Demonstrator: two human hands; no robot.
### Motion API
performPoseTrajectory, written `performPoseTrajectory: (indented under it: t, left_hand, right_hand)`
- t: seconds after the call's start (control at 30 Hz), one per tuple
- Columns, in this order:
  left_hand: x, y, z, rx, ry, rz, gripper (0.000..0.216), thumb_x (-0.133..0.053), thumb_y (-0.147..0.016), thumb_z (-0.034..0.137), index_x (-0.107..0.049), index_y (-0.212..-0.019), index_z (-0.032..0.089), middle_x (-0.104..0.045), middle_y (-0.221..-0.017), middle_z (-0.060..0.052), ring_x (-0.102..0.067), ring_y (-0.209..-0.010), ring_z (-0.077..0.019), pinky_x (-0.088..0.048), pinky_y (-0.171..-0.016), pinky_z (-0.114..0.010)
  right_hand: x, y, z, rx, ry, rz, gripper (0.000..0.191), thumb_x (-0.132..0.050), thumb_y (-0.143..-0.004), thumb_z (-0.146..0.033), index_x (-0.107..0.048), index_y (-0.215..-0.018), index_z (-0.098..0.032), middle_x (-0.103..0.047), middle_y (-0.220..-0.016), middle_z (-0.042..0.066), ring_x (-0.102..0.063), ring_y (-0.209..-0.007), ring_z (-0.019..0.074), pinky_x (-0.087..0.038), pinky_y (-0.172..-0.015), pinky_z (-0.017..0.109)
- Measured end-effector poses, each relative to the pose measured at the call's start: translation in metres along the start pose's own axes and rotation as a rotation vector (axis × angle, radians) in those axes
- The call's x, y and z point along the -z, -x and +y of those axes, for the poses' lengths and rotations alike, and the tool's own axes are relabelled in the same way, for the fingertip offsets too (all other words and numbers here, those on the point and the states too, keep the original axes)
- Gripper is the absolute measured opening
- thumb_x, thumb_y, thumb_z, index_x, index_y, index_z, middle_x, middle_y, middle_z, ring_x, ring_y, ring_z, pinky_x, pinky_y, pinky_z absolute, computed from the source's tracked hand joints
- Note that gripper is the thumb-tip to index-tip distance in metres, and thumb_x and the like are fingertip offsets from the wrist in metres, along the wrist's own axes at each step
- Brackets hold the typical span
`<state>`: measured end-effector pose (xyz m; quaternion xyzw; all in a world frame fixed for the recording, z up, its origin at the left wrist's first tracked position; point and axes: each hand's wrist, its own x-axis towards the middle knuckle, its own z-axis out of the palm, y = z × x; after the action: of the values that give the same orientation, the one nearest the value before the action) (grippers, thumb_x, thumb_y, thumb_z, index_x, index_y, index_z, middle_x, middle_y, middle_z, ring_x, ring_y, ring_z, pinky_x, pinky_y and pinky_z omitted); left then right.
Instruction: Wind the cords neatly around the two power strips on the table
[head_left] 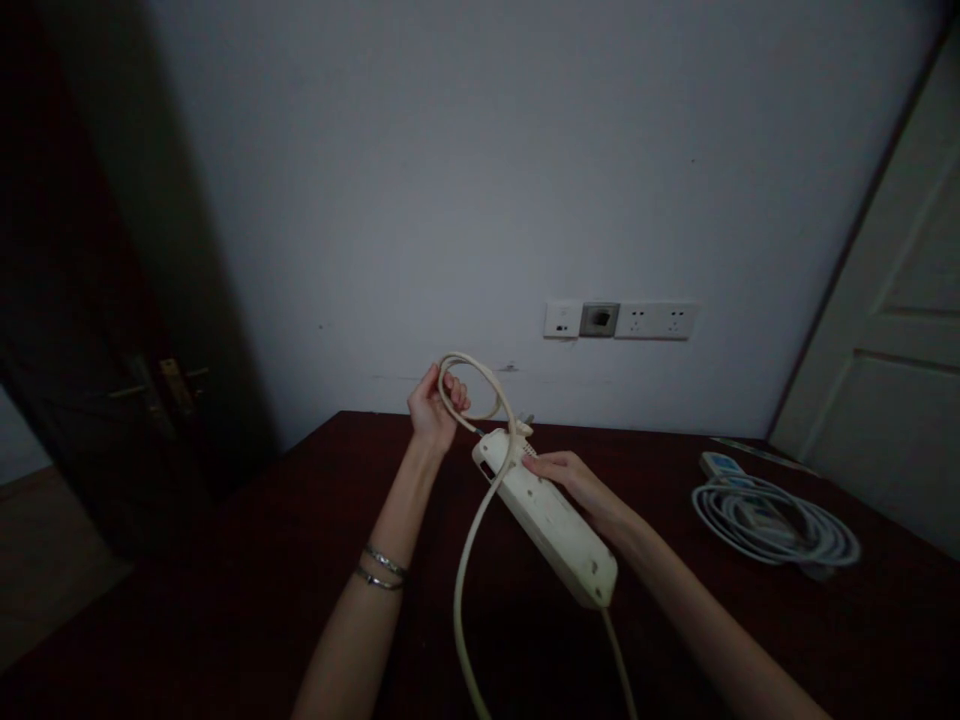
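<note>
A white power strip (559, 525) is held tilted above the dark red table, its far end raised toward the wall. My right hand (570, 480) is closed around its right side near the far end, thumb on top. The plug (524, 427), its metal pins showing, lies beside that end, close to my right thumb; whether my hidden fingers hold it I cannot tell. My left hand (437, 405), with its fingers curled, grips the cream power cord (466, 570), which makes a loop there. From this loop the cord crosses over the strip and hangs toward me.
On the table (300, 560) at the right lies a coiled white cable (780, 530) with a second power strip (724, 468). Wall sockets (656, 320) sit above the table's back edge. A pale door (892, 330) stands at right, a dark door (97, 330) at left.
</note>
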<state>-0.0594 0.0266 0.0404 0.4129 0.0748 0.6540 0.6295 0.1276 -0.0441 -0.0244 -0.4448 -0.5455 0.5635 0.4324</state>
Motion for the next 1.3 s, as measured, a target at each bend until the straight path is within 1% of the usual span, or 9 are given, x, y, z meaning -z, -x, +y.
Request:
performPoseTrajectory:
  t: [0.17,0.33,0.47,0.63,0.73,0.83,0.93,1.13,1.3]
  left_hand:
    - [0.023,-0.009,-0.012,0.129,0.028,-0.032,0.024,-0.045,-0.083,0.026,-0.056,-0.066,0.014,-0.058,-0.064,-0.004,-0.057,-0.062,-0.0147,-0.049,-0.069,-0.033]
    - [0.037,-0.01,-0.025,0.385,0.114,-0.063,0.025,-0.048,-0.078,0.032,-0.058,-0.067,0.013,-0.065,-0.087,-0.014,-0.062,-0.09,-0.0271,-0.045,-0.083,-0.048]
    - [0.04,-0.011,-0.029,0.497,0.127,-0.091,0.023,-0.049,-0.078,0.029,-0.058,-0.066,0.011,-0.066,-0.087,-0.017,-0.061,-0.093,-0.0309,-0.042,-0.086,-0.055]
    - [0.043,-0.011,-0.019,0.557,0.026,-0.226,0.019,-0.047,-0.08,0.018,-0.06,-0.088,0.008,-0.063,-0.105,-0.02,-0.062,-0.097,-0.0295,-0.053,-0.07,-0.039]
    - [0.047,-0.009,-0.011,0.626,-0.175,-0.33,0.028,-0.047,-0.081,0.014,-0.058,-0.105,0.007,-0.065,-0.102,-0.02,-0.066,-0.067,-0.018,-0.051,-0.051,-0.025]
    - [0.049,-0.007,-0.009,0.602,-0.384,-0.347,0.023,-0.049,-0.083,0.016,-0.062,-0.099,0.006,-0.069,-0.074,-0.014,-0.043,-0.032,-0.0043,-0.043,-0.039,-0.018]
    - [0.051,-0.008,-0.011,0.522,-0.506,-0.307,0.023,-0.051,-0.084,0.025,-0.064,-0.093,0.009,-0.067,-0.062,-0.008,-0.025,-0.025,0.0001,-0.038,-0.033,-0.016]
    - [0.051,-0.01,-0.008,0.317,-0.638,-0.178,0.024,-0.056,-0.08,0.032,-0.064,-0.084,0.01,-0.057,-0.046,-0.001,-0.025,-0.024,-0.0009,-0.037,-0.033,-0.016]
    - [0.048,-0.011,0.001,0.185,-0.602,-0.088,0.022,-0.056,-0.076,0.03,-0.063,-0.08,0.009,-0.053,-0.047,0.002,-0.025,-0.024,-0.0016,-0.037,-0.031,-0.018]
  right_hand:
    - [0.025,-0.004,-0.003,-0.009,0.08,0.079,0.042,-0.071,-0.059,-0.051,-0.062,-0.061,-0.01,-0.054,-0.047,0.0,-0.043,-0.04,0.0081,-0.027,-0.042,0.021]
    - [0.044,-0.011,0.0,-0.037,0.121,0.194,0.041,-0.071,-0.06,-0.051,-0.064,-0.065,-0.01,-0.057,-0.05,0.002,-0.047,-0.042,0.0096,-0.029,-0.042,0.022]
    - [0.053,-0.009,-0.007,-0.002,0.097,0.254,0.041,-0.069,-0.061,-0.051,-0.064,-0.068,-0.011,-0.059,-0.053,0.004,-0.049,-0.044,0.0108,-0.031,-0.044,0.023]
    - [0.058,-0.001,-0.019,0.016,0.08,0.302,0.041,-0.07,-0.06,-0.05,-0.064,-0.07,-0.011,-0.058,-0.054,0.004,-0.049,-0.045,0.0108,-0.03,-0.043,0.023]
    - [0.063,0.003,-0.024,0.006,0.078,0.333,0.04,-0.071,-0.06,-0.049,-0.063,-0.071,-0.012,-0.058,-0.054,0.003,-0.049,-0.045,0.0108,-0.03,-0.043,0.023]
    - [0.069,0.005,-0.027,0.006,0.091,0.361,0.041,-0.072,-0.058,-0.05,-0.061,-0.07,-0.013,-0.056,-0.053,0.001,-0.048,-0.045,0.0106,-0.029,-0.043,0.022]
    - [0.074,0.005,-0.028,0.011,0.143,0.379,0.041,-0.072,-0.057,-0.051,-0.061,-0.068,-0.013,-0.056,-0.051,0.001,-0.047,-0.044,0.0102,-0.028,-0.043,0.023]
    - [0.081,-0.001,-0.02,-0.02,0.291,0.417,0.038,-0.071,-0.059,-0.048,-0.065,-0.066,-0.011,-0.057,-0.051,0.003,-0.046,-0.043,0.01,-0.028,-0.043,0.024]
    - [0.09,-0.006,-0.008,-0.092,0.258,0.392,0.043,-0.069,-0.06,-0.051,-0.067,-0.072,-0.009,-0.062,-0.058,0.007,-0.051,-0.046,0.0124,-0.032,-0.044,0.024]
